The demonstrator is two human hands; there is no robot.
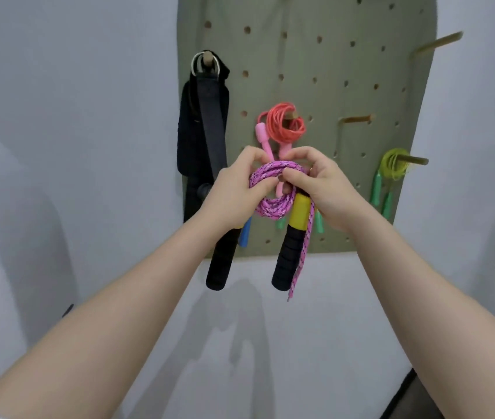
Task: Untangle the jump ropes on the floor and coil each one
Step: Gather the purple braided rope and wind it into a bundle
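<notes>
Left hand: the left hand [235, 189] grips the 9 o'clock side of the pink braided rope [273, 189], fingers curled round the bundled turns.

Right hand: the right hand [320, 181] pinches the same coil at its 2 o'clock side, thumb over the top strands, fingers behind.

Where the rope is: held up in front of the pegboard [315, 55], off the floor, wound into a small ring between both hands.

Handles: two black foam handles [288, 255] with yellow collars hang down at 6 o'clock; the second hangs below the left wrist.

Loose tail: a short free end [300, 255] dangles beside the right-hand handle, not yet tucked in.

How it will handle: I judge it soft, light and limp; the braid looks grippy, not slippery. The handles are the weight and will swing.

Where to hold: across all the turns at once, as now; let go of one side and the ring probably springs loose.

Just behind: the coral rope [285, 125] with pink handles hangs coiled on a peg at 12 o'clock, overlapping the held coil in view and likely to snag.

Further off: a yellow-green rope [394, 164] on a peg at 3 o'clock; a black strap [210, 125] at 10 o'clock.

Free pegs: a bare peg [358, 118] at 1 o'clock looks reachable.
</notes>
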